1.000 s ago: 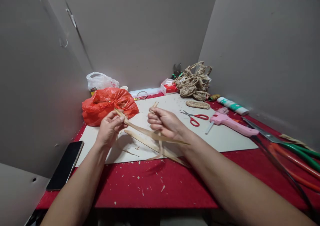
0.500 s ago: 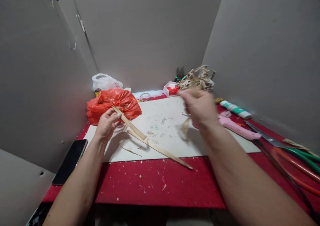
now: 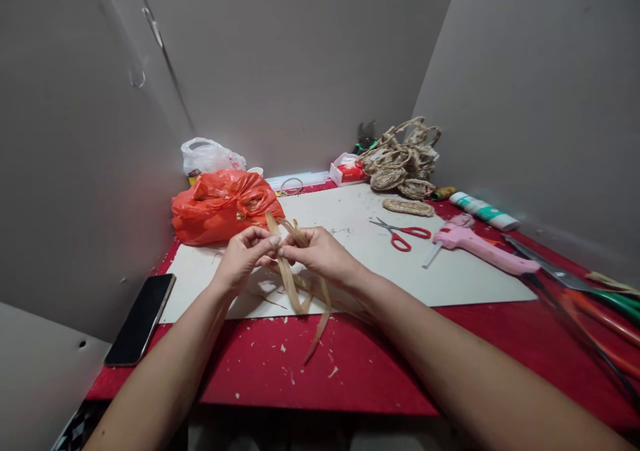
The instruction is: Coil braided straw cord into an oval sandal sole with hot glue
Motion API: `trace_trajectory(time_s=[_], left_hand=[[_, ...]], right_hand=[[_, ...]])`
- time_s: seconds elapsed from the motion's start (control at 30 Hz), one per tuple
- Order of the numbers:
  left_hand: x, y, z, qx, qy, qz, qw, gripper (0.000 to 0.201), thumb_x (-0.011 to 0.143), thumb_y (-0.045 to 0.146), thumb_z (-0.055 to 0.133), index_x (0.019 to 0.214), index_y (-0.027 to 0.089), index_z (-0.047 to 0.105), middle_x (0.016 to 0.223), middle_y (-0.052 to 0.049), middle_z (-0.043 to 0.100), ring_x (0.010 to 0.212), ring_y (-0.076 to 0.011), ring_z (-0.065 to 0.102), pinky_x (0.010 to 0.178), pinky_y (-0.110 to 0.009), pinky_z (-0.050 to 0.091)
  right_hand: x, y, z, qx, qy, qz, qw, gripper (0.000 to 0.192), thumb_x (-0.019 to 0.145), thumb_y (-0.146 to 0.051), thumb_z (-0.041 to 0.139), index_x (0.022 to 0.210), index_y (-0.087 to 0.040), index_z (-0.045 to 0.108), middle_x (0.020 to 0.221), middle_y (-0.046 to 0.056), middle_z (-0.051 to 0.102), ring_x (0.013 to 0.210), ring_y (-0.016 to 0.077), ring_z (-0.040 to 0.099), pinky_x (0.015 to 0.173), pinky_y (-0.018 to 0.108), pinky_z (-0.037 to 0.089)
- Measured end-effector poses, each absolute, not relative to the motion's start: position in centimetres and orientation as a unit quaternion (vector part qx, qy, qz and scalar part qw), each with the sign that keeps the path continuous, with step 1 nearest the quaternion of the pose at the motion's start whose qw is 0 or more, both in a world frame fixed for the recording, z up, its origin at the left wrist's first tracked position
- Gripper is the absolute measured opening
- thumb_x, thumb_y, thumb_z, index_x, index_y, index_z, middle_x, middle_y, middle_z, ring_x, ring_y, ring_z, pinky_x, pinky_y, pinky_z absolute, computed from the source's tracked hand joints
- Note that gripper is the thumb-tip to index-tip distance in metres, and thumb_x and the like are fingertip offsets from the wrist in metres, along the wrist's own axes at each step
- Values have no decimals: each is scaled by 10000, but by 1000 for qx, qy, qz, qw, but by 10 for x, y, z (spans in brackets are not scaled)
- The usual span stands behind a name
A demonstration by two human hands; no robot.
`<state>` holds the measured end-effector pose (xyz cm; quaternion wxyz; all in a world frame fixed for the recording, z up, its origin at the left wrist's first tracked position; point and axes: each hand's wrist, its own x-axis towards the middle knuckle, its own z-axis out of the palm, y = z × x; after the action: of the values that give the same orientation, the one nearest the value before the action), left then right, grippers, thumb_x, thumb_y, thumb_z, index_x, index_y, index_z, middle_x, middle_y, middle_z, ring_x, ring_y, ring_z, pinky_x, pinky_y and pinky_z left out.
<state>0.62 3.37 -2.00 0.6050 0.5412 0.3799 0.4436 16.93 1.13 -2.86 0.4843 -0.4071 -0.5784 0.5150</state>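
Left hand (image 3: 245, 254) and right hand (image 3: 320, 254) pinch dried leaf strips (image 3: 293, 274) together at board (image 3: 450, 281) centre, ends trailing toward 6 o'clock; plaiting looks barely begun, finished coils (image 3: 403, 164) at 1 o'clock.

Long-handled tools (image 3: 595, 298) run off the right edge (ends unseen); dark object (image 3: 367, 134) behind woven pile (image 3: 403, 161) unclear

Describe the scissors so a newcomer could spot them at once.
Start at the pale work mat covering the red table. Right of the person's right hand lie small scissors, blades closed. Their red handles set them apart from the pink glue gun beside them.
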Motion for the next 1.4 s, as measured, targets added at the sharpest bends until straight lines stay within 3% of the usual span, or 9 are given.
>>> trace_trajectory(time_s=[0.13,0.4,0.63,1.4], left_hand=[[5,34,-20,544,389,427,608,246,600,269,795,635,122,602,581,9,610,510,-79,566,547,-209,487],[-2,38,-19,563,373,398,621,140,623,210,745,702,110,688,620,-15,656,540,-99,597,607,-244,510],[5,33,-17,570,394,418,588,230,592,291,804,682,128,668,634,1,651,536,-90,579,548,-215,478],[8,33,-22,614,372,442,538,247,606,319,798,661,127,653,607,13,611,546,-84,534,556,-210,444]], right_hand=[[167,9,-27,-404,-582,519,479,203,635,-320,700,603,-146,601,577,-31,574,550,88,492,575,234,368],[172,13,-27,-424,-595,479,486,199,690,-340,656,658,-152,597,577,-40,547,525,84,465,546,234,363],[170,11,-27,-426,-608,464,483,211,677,-360,629,630,-171,548,588,-30,541,555,99,475,568,246,367],[170,14,-31,-438,-626,443,469,197,653,-355,584,655,-161,550,603,-35,493,563,103,432,565,253,337]])
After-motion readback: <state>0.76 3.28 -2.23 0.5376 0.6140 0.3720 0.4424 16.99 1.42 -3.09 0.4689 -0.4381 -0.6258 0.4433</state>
